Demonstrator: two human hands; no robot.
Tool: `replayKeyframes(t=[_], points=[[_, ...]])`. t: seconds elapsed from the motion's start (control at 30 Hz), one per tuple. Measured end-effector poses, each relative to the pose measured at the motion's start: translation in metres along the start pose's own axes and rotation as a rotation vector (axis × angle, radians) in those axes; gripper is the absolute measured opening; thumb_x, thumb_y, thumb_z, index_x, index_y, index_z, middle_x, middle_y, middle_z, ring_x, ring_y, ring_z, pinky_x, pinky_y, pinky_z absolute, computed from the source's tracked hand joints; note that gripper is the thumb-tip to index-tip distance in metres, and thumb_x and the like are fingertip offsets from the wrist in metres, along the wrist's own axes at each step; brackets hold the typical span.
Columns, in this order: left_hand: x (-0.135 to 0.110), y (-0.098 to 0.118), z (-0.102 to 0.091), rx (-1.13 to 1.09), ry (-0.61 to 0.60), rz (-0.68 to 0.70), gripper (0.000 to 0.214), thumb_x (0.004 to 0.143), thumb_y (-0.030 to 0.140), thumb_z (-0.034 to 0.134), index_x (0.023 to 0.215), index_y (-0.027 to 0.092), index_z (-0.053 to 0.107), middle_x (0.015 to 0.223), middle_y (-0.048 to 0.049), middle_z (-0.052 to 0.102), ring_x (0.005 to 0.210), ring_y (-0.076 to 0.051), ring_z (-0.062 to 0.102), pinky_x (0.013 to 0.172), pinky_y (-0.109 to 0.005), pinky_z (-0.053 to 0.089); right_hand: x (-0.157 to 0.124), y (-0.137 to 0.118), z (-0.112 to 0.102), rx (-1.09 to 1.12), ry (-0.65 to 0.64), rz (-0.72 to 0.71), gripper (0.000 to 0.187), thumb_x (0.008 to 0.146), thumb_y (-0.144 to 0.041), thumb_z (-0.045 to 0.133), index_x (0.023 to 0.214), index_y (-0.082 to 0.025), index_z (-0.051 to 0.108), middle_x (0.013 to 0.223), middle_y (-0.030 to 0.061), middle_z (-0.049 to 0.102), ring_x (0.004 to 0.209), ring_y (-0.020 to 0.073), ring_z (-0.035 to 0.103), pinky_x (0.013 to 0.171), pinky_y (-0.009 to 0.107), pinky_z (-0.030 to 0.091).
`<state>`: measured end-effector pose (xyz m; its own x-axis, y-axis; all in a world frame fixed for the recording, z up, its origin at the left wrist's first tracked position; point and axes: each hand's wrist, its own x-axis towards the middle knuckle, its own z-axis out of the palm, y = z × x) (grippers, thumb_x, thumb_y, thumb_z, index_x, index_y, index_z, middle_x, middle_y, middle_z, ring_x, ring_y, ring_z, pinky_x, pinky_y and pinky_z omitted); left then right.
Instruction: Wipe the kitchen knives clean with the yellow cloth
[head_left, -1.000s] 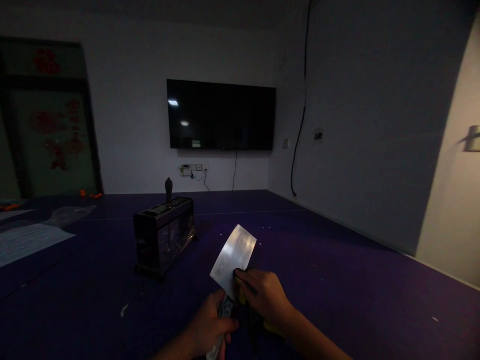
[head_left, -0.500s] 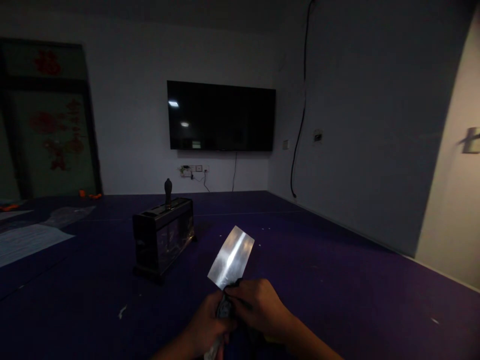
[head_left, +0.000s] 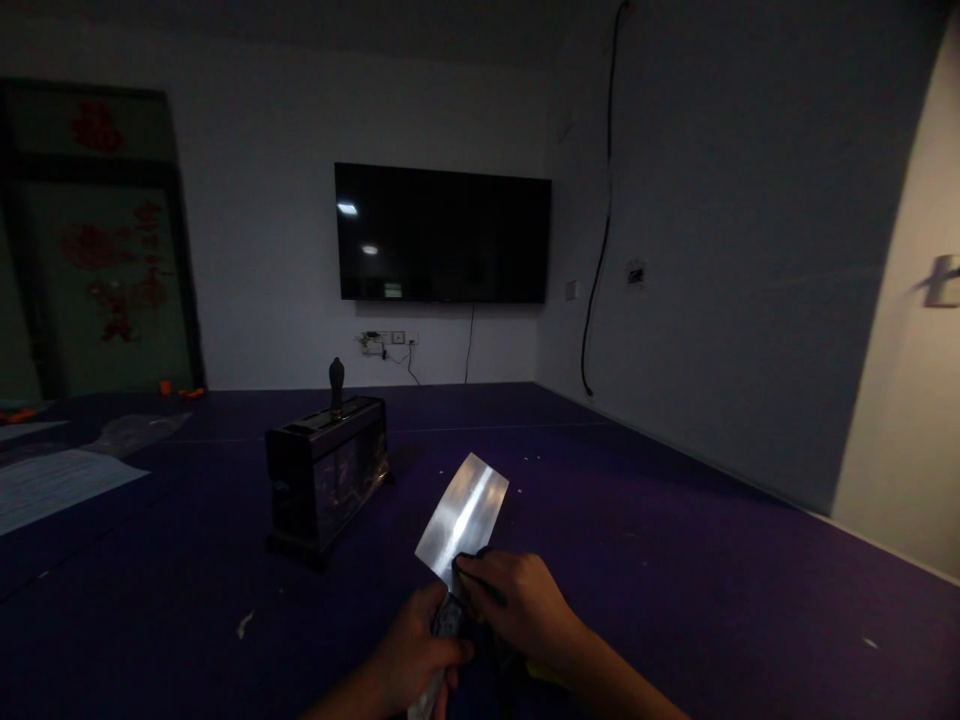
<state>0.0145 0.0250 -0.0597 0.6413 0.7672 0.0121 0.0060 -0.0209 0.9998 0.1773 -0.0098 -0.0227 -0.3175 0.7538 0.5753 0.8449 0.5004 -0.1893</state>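
Observation:
My left hand (head_left: 416, 655) is closed round the handle of a cleaver, whose broad shiny blade (head_left: 465, 512) points up and away over the purple surface. My right hand (head_left: 517, 605) is closed on a dark cloth pressed against the base of the blade; a bit of yellow shows under the wrist. A dark knife block (head_left: 326, 470) stands just beyond to the left, with one dark knife handle (head_left: 336, 383) sticking up from its top.
The purple surface (head_left: 675, 560) stretches to the far wall. White sheets (head_left: 52, 480) and clear plastic (head_left: 135, 430) lie at far left. A black screen (head_left: 442, 233) hangs on the wall above sockets and cables. A wall runs along the right.
My right hand slid back along the blade toward the handle, then shifted slightly up it again. The cleaver dipped a little and its reflection changed. The left hand stayed put.

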Motion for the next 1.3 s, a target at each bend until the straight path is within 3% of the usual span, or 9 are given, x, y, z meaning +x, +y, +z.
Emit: replayKeyframes(t=[0.2,0.47,0.73,0.93,1.3], points=[[0.003,-0.003,0.001,-0.023,-0.014,0.026,0.031,0.055,0.016,0.061,0.085,0.015,0.052,0.051,0.0066,0.05,0.034,-0.006,0.042,0.035,-0.016,0.03,0.0,-0.01,-0.003,0.018,-0.097,-0.078,0.023,0.084,-0.021,0.044,0.095,-0.023,0.064,0.074,0.0014,0.066,0.062,0.0118,0.06,0.055,0.018,0.037],[0.002,-0.003,0.0,0.023,0.035,0.024,0.033,0.053,0.014,0.06,0.085,0.014,0.052,0.057,0.0043,0.053,0.037,-0.007,0.045,0.034,-0.017,0.033,-0.002,-0.001,-0.002,0.031,-0.058,-0.107,0.027,0.083,-0.021,0.045,0.102,-0.023,0.064,0.076,0.0028,0.067,0.063,0.0127,0.06,0.055,0.02,0.038],[0.002,-0.002,-0.001,0.037,-0.033,-0.056,0.043,0.055,0.018,0.056,0.097,0.014,0.048,0.047,0.006,0.051,0.03,-0.01,0.043,0.031,-0.018,0.032,-0.002,0.009,0.001,0.048,0.049,0.063,0.028,0.082,-0.021,0.048,0.105,-0.025,0.064,0.079,0.0029,0.069,0.066,0.0132,0.062,0.059,0.02,0.042],[0.001,0.003,0.001,0.048,0.014,0.027,0.029,0.053,0.012,0.055,0.082,0.013,0.052,0.055,0.0046,0.052,0.036,-0.007,0.044,0.035,-0.017,0.033,-0.004,-0.006,0.001,0.196,0.009,0.0,0.026,0.083,-0.021,0.047,0.101,-0.023,0.066,0.081,0.0027,0.069,0.066,0.0125,0.063,0.06,0.019,0.043],[0.003,-0.001,-0.002,0.095,-0.007,-0.021,0.041,0.055,0.015,0.058,0.095,0.012,0.051,0.049,0.0053,0.051,0.034,-0.01,0.044,0.033,-0.018,0.033,-0.002,0.011,0.001,0.124,0.043,0.103,0.028,0.084,-0.024,0.047,0.104,-0.024,0.065,0.085,0.0037,0.07,0.07,0.0144,0.064,0.063,0.021,0.044]])
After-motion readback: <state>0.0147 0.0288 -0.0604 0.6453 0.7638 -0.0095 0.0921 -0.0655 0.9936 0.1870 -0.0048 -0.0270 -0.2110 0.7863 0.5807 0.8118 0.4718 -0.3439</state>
